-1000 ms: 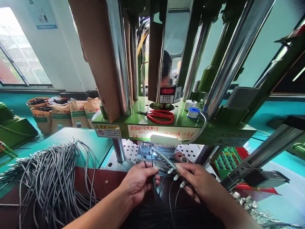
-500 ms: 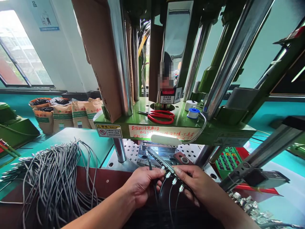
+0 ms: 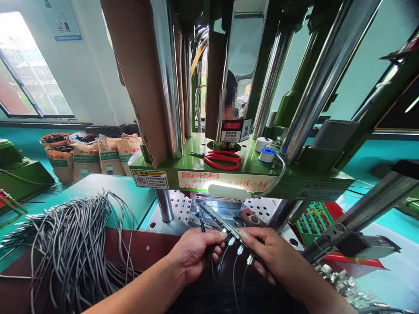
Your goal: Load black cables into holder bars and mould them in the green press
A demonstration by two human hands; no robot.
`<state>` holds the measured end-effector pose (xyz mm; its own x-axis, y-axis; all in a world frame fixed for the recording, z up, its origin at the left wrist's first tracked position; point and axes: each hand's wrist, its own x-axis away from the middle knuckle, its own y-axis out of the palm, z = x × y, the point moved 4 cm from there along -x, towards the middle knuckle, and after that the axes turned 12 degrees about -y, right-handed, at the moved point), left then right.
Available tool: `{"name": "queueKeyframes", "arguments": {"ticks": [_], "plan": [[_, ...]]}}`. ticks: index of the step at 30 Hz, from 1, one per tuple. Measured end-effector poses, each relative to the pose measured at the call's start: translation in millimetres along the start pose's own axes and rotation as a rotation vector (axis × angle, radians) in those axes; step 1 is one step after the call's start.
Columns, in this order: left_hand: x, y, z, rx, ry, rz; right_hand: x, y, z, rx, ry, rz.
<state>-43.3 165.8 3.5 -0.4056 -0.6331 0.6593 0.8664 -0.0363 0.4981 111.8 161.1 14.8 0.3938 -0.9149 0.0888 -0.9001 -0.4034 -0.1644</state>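
Moved left hand (image 3: pixel 192 255) up to metal strip (image 3: pixel 218 220), closed around dark cable (image 3: pixel 202 223); steady strip in closed right hand (image 3: pixel 267 247), aligning squarely.

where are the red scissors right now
In the head view, the red scissors lie on the green machine's ledge, near the middle, just left of the blue-rimmed spool and above the handwritten note.

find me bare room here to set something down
Bare: the teal tabletop between the pile of cables and the left metal post, and a smaller patch of green ledge between the cardboard and scissors. Crowded: around the left hand and right hand, with the metal strip, and right of the scissors, by the spools.
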Motion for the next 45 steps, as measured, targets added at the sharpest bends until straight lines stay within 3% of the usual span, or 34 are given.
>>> {"name": "queueKeyframes", "arguments": {"ticks": [12, 16, 21, 29, 33, 45], "plan": [[-3, -1.9, 0, -0.003, 0.002, -0.009, 2, 5, -6, 0.082, -0.053, -0.041], [-4, -5.0, 4, 0.012, 0.018, 0.002, 2, 3, -2, 0.030, 0.003, -0.007], [-1, -17.2, 12, 0.100, 0.099, 0.154, 1, -11, 9, -0.044, 0.129, 0.141], [5, -18.8, 26, -0.112, 0.099, 0.252, -2, -14, 9, -0.036, 0.069, 0.115], [0, -16.9, 24, -0.199, 0.080, 0.260, -2, -14, 8, -0.034, 0.082, 0.117], [-12, -13.5, 10, -0.042, 0.126, 0.176, -1, -8, 9, 0.018, 0.092, 0.043]]}}
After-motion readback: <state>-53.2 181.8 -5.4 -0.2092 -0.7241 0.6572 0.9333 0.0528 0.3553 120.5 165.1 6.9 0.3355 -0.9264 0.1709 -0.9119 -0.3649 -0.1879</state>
